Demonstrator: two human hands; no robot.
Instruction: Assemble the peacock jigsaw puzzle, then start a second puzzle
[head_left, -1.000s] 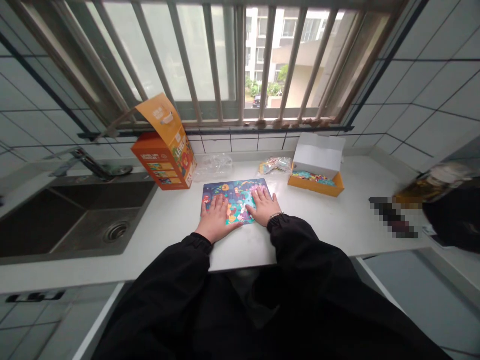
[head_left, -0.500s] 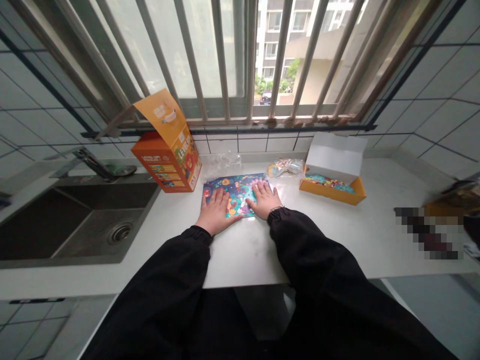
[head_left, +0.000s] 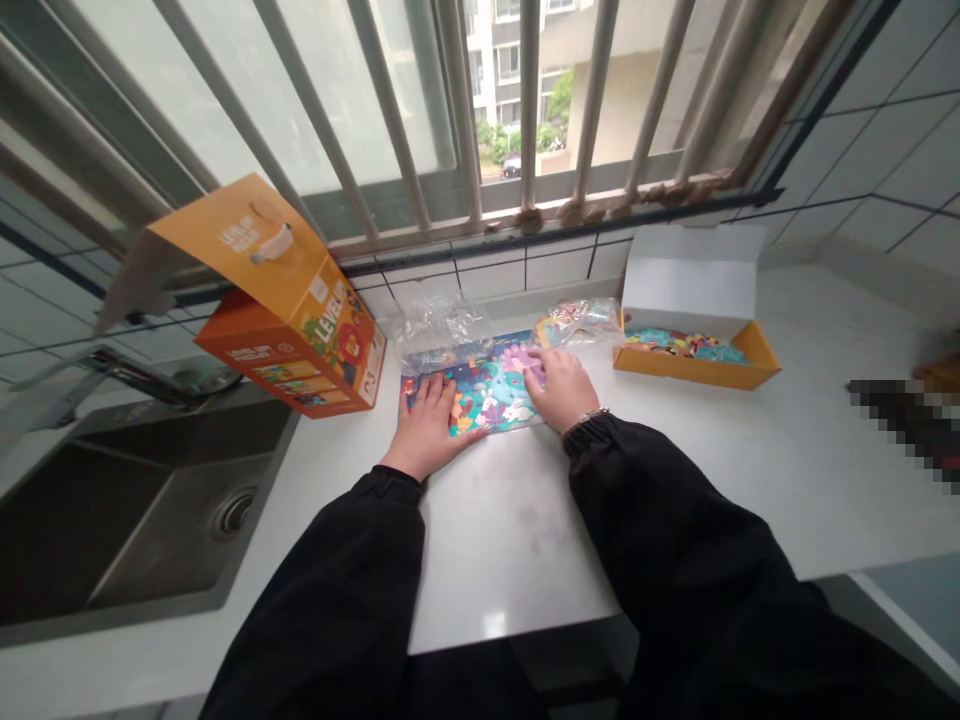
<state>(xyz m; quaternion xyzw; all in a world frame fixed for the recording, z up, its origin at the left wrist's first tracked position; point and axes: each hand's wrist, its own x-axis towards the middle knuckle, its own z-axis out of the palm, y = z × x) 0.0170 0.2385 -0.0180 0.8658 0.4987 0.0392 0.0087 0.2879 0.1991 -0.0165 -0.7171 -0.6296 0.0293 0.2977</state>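
Note:
A colourful jigsaw puzzle (head_left: pixel 491 400) with rabbits and other animals on a dark blue and teal ground lies flat on the white counter. My left hand (head_left: pixel 427 420) rests flat on its left part, fingers stretched out and thumb along the near edge. At the right edge is my right hand (head_left: pixel 564 388), its fingers bent and their tips on the picture; a gap shows between thumb and forefinger. Crumpled clear plastic (head_left: pixel 442 330) overlaps the puzzle's far left edge. A clear bag of pieces (head_left: pixel 581 322) touches the far right corner.
A tall orange puzzle box (head_left: pixel 300 350) with its lid up stands at left, beside the sink (head_left: pixel 180 500) and tap (head_left: pixel 142 375). To the right, an open yellow box (head_left: pixel 697 370) holds loose pieces. Window bars (head_left: pixel 529 120) rise behind the counter (head_left: pixel 495 540).
My right hand has gone from lying flat on the puzzle to bent fingers at its right edge. My left hand stays flat. The view has tilted and come closer.

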